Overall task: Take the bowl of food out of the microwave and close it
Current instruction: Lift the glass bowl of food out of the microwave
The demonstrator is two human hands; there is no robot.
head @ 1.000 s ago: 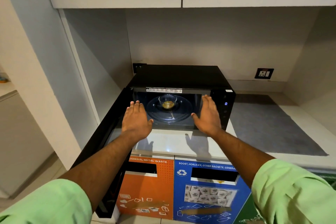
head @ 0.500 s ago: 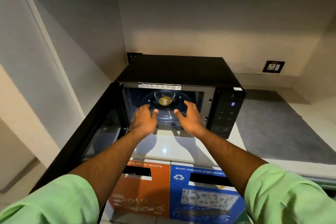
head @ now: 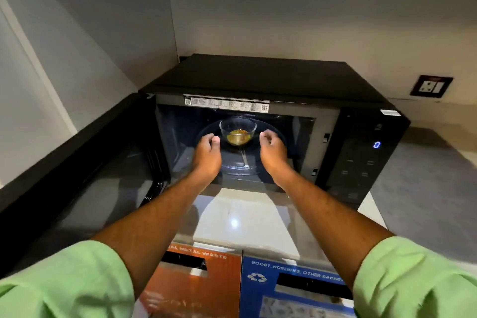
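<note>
A black microwave (head: 258, 77) stands on the counter with its door (head: 77, 183) swung wide open to the left. Inside, a small clear glass bowl (head: 237, 127) holding yellow-brown food sits on the glass turntable (head: 237, 165). My left hand (head: 206, 155) is inside the cavity just left of the bowl, fingers curled and apart, a small gap from the glass. To the bowl's right is my right hand (head: 273, 152), curled the same way, also just short of touching it. Neither hand holds anything.
The microwave's control panel (head: 361, 157) shows a blue 0. A grey mat (head: 426, 188) lies on the counter to the right, below a wall socket (head: 431, 86). An orange bin (head: 196, 284) and a blue bin (head: 294, 289) stand under the counter's front edge.
The view has moved closer to the microwave. Both hands have gone from the opening's front into the cavity and now flank the bowl, fingers curling in.
</note>
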